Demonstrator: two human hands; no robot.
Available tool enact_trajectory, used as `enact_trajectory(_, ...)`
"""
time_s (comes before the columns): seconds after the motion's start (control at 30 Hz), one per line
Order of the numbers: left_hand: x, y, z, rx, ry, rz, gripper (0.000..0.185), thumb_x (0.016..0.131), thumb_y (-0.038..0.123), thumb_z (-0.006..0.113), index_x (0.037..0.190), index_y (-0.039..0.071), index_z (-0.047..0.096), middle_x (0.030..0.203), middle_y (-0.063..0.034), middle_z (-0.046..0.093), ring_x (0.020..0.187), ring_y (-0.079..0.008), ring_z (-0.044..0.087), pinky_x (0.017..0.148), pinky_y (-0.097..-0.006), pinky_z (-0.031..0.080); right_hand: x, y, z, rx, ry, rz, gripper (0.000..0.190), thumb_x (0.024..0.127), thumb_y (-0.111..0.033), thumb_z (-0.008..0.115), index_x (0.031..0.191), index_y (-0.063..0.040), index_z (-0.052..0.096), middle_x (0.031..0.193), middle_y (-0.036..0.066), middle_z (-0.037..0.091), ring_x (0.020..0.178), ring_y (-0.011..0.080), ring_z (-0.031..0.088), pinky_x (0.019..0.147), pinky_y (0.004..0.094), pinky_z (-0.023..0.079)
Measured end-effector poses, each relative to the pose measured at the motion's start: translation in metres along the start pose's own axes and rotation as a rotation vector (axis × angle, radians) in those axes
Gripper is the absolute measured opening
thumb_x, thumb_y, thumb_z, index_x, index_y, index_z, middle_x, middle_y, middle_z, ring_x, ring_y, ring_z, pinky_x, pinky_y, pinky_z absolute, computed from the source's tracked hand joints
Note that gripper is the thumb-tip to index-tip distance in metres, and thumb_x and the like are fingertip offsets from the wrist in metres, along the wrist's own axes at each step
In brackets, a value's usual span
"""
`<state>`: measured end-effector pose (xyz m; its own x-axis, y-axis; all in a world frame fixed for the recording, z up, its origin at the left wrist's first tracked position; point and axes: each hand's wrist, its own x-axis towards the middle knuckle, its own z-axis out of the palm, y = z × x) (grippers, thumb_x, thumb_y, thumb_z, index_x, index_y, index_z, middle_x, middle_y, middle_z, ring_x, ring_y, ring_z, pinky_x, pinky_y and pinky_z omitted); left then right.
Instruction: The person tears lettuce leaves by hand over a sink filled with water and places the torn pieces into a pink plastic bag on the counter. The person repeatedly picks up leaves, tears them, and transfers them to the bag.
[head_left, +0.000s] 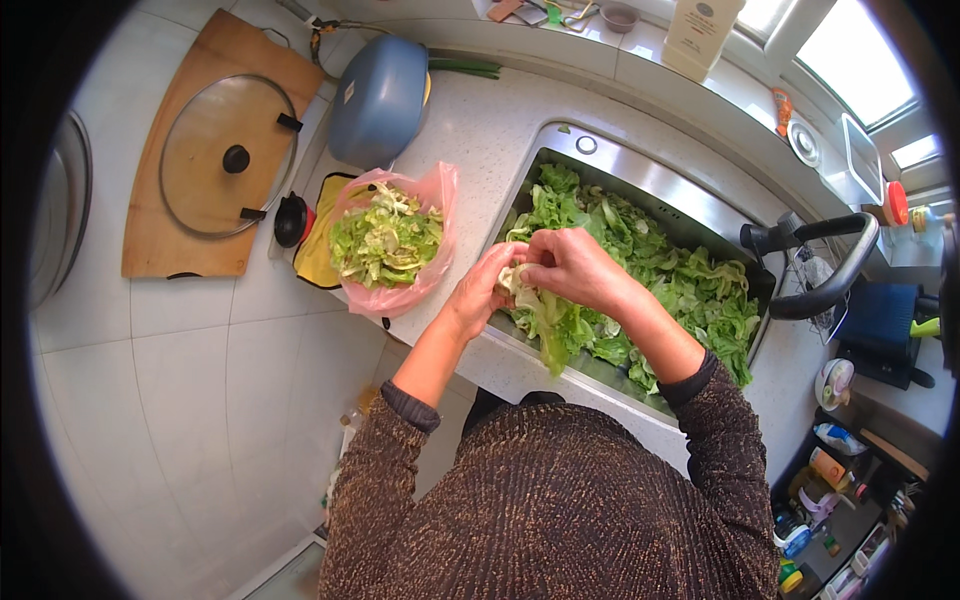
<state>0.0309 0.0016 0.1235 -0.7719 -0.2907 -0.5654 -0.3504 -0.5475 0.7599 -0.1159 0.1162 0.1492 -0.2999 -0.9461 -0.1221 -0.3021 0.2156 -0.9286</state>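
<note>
Both my hands meet over the near left edge of a stainless steel sink (626, 161). My left hand (482, 289) holds the pale stem end of a lettuce piece (553, 322), whose green leaf hangs down over the sink's edge. The thumb and fingers of my right hand (571, 268) pinch the same piece near its base. Many loose green lettuce leaves (697, 292) fill much of the sink. To the left, a pink plastic bag (444, 225) stands open on the counter with torn, partly browned lettuce leaves (386, 240) in it.
A black faucet (832, 262) arches at the sink's right end. Behind the pink bag, a blue basin (379, 101) stands on its side, near a yellow cloth (321, 247). Further left, a glass lid (206, 180) lies over a wooden board (161, 217). A large plastic bottle (701, 37) stands on the windowsill.
</note>
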Motion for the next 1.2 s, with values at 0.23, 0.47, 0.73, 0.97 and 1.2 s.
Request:
enact_trajectory(0.23, -0.01, 0.025, 0.011, 0.292, -0.022, 0.178, 0.05, 0.074, 0.004, 0.071, 0.121, 0.005, 0.051, 0.108, -0.0034, 0.058, 0.09, -0.0102, 0.059, 0.077, -0.0236, 0.049, 0.009, 0.007, -0.025, 0.097, -0.141, 0.107, 0.024, 0.071, -0.022, 0.07, 0.073, 0.001, 0.064, 0.063, 0.008, 0.061, 0.061, 0.0152, 0.057, 0.056, 0.0309, 0.044)
enact_trajectory(0.47, -0.017, 0.05, 0.025, 0.48, -0.005, 0.213, 0.043, 0.073, 0.003, 0.069, 0.113, 0.005, 0.055, 0.095, -0.002, 0.06, 0.082, -0.0079, 0.059, 0.073, -0.0203, 0.048, 0.01, 0.005, -0.045, 0.181, -0.41, 0.2, 0.025, 0.083, -0.024, 0.062, 0.078, 0.0, 0.067, 0.064, 0.0, 0.056, 0.062, 0.0101, 0.049, 0.057, 0.0278, 0.04)
enact_trajectory(0.73, -0.007, 0.043, 0.024, 0.414, 0.043, 0.157, 0.037, 0.072, 0.005, 0.071, 0.107, 0.007, 0.06, 0.086, 0.0016, 0.057, 0.074, -0.0046, 0.055, 0.066, -0.0182, 0.044, 0.011, 0.019, -0.031, 0.244, -0.224, 0.15, 0.026, 0.086, -0.024, 0.059, 0.076, -0.001, 0.065, 0.062, -0.003, 0.052, 0.059, 0.0072, 0.044, 0.055, 0.027, 0.037)
enact_trajectory(0.97, -0.009, 0.038, 0.019, 0.425, 0.051, 0.16, 0.034, 0.075, 0.008, 0.07, 0.107, 0.005, 0.061, 0.081, 0.002, 0.059, 0.074, -0.0053, 0.056, 0.067, -0.0197, 0.045, 0.013, 0.068, -0.041, 0.347, 0.349, 0.202, 0.026, 0.089, -0.027, 0.057, 0.073, -0.006, 0.061, 0.063, -0.004, 0.054, 0.057, 0.0045, 0.046, 0.051, 0.0226, 0.037)
enact_trajectory(1.2, -0.011, 0.033, 0.012, 0.543, -0.011, 0.024, 0.043, 0.09, 0.044, 0.053, 0.096, 0.004, 0.068, 0.068, 0.0033, 0.057, 0.072, -0.0065, 0.052, 0.073, -0.0205, 0.04, -0.009, 0.042, -0.055, 0.963, 0.203, 0.035, 0.025, 0.093, -0.031, 0.054, 0.08, -0.01, 0.057, 0.07, -0.003, 0.054, 0.058, 0.0041, 0.049, 0.052, 0.019, 0.039)
